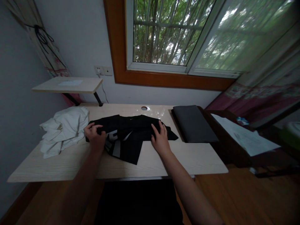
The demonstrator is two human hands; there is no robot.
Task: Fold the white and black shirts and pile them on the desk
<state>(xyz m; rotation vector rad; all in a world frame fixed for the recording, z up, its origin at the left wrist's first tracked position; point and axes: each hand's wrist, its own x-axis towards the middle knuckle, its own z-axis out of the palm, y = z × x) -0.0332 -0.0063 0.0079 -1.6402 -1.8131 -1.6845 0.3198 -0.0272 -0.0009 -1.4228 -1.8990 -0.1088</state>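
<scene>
A black T-shirt [131, 128] lies partly folded across the desk, with a white and grey print and a small light mark near its upper edge. One lower corner of the cloth spreads out toward the front edge. My left hand [95, 136] rests on the shirt's left end, fingers bent and the thumb apart from them. On the right part of the shirt lies my right hand [161, 139], its fingers spread over the fabric. Just left of my left hand is a crumpled white cloth [65, 128].
The light wooden desk [150, 165] stands under a window [173, 34]. A dark grey, flat folder-like item [194, 123] lies at its right. A small raised shelf [70, 86] stands at the back left. Beyond the desk's right side, a paper sheet [243, 134] lies on a dark surface.
</scene>
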